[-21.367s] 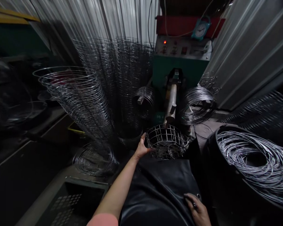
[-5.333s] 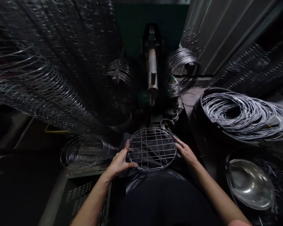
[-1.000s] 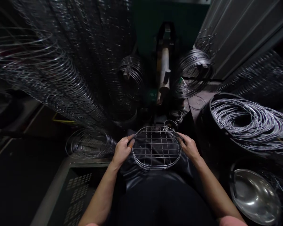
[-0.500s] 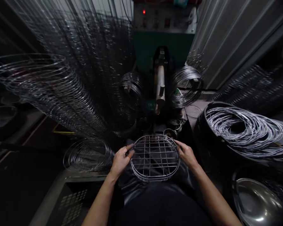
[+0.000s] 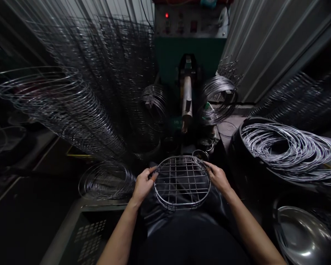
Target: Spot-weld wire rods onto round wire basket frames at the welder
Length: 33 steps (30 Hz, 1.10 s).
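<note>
A round wire basket (image 5: 182,182) with a grid bottom lies upside down over my lap, grid side up. My left hand (image 5: 143,184) grips its left rim, fingers curled round the wire. On the opposite side my right hand (image 5: 217,177) holds the right rim, closed as well. A dark apron (image 5: 182,228) lies under the basket. Straight ahead, the metal arm (image 5: 187,103) of a green welding machine (image 5: 190,55) points toward me, just beyond the basket.
A tall leaning stack of wire rings (image 5: 60,106) fills the left. Smaller ring bundles (image 5: 107,180) lie at my left. A black tub of loose wire hoops (image 5: 287,151) stands right, with a steel bowl (image 5: 303,232) below it. A perforated crate (image 5: 82,235) sits lower left.
Compared with a second ago the basket is tipped slightly, its near rim showing more. Both hands keep their grip on the rim. My view has tilted upward to show the machine panel.
</note>
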Each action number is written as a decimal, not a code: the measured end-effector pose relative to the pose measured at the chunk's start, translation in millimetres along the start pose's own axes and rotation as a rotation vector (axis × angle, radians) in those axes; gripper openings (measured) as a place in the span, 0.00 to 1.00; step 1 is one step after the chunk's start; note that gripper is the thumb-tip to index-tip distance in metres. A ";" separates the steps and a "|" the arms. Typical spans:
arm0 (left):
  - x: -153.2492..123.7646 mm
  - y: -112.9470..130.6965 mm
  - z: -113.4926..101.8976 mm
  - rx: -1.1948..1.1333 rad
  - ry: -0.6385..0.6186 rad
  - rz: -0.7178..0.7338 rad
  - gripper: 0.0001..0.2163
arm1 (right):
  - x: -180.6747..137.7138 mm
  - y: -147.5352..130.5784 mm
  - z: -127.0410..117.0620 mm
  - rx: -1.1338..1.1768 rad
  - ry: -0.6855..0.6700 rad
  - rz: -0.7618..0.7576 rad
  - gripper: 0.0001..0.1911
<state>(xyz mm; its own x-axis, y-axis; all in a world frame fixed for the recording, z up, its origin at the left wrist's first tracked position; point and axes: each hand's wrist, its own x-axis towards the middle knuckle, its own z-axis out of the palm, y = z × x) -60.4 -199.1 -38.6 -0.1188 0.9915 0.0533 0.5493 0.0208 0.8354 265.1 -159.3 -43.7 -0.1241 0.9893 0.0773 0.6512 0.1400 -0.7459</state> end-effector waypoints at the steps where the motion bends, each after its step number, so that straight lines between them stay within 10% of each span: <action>1: 0.1 0.4 -0.3 -0.006 -0.002 -0.005 0.16 | 0.2 -0.3 -0.2 -0.001 -0.003 0.006 0.19; 33: -1.1 -14.2 6.1 -0.098 -0.075 -0.038 0.22 | -15.0 -7.9 -13.8 -0.009 -0.059 -0.035 0.17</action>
<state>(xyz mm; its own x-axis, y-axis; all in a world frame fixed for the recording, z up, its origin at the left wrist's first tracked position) -62.9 -199.6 -53.8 -0.0739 0.9971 -0.0176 0.4617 0.0499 0.8856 272.1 -174.7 -29.9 -0.1902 0.9797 0.0637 0.6524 0.1746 -0.7375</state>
